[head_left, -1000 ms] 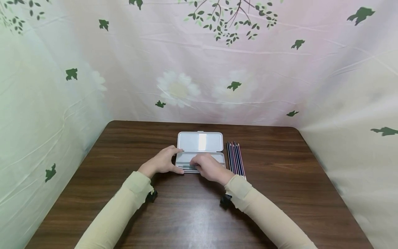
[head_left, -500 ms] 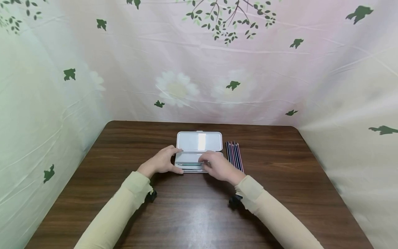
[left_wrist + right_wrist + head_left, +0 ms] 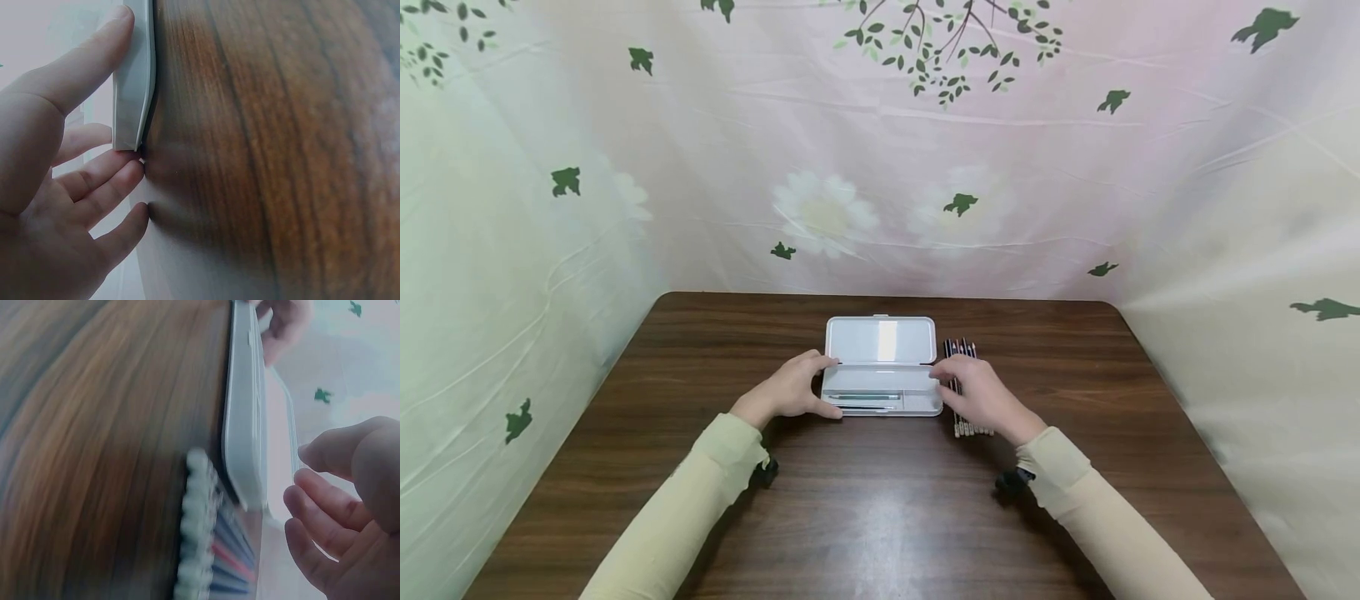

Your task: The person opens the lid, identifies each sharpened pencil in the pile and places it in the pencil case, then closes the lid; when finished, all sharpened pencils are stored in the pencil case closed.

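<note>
A white pencil case lies with its lid raised and leaning back. Several slim, pencil-like things rest in its front compartment. At the case's left end my left hand grips it, the thumb along the front wall and the fingers at the left end and behind. Above the case's right end and the pencils beside it hovers my right hand, its fingers loosely bent around nothing. Those dark and pink pencils, with pale eraser ends, lie side by side, partly hidden by that hand.
The brown wooden table has a back edge that meets a pale curtain printed with leaves and flowers. Curtains also hang on both sides. A black wrist camera sits under the right sleeve.
My right hand has come out of the case's front compartment and moved right, over the pencils. The things in that compartment now show. My left hand has stayed at the case.
</note>
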{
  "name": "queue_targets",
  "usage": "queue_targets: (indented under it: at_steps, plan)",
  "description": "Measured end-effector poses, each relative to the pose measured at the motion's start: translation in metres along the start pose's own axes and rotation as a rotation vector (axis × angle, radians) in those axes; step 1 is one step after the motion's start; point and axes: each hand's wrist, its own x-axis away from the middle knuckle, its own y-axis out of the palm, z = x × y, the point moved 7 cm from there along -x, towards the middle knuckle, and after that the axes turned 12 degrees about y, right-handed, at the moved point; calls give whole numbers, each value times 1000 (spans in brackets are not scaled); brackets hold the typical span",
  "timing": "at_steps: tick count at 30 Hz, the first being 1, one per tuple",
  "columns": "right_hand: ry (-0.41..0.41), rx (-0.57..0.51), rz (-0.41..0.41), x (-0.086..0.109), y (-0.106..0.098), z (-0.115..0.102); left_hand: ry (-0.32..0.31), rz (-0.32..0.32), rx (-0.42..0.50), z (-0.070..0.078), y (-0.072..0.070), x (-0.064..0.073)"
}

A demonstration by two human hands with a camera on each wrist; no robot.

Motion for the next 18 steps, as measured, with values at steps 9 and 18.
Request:
queue_targets:
  at_steps: [9, 18]
  plan:
    - [72, 4, 47, 16, -17, 36, -5, 0, 7, 0, 0, 0]
    - [200, 38, 20, 25, -17, 70, -8, -2, 13, 0, -1, 1]
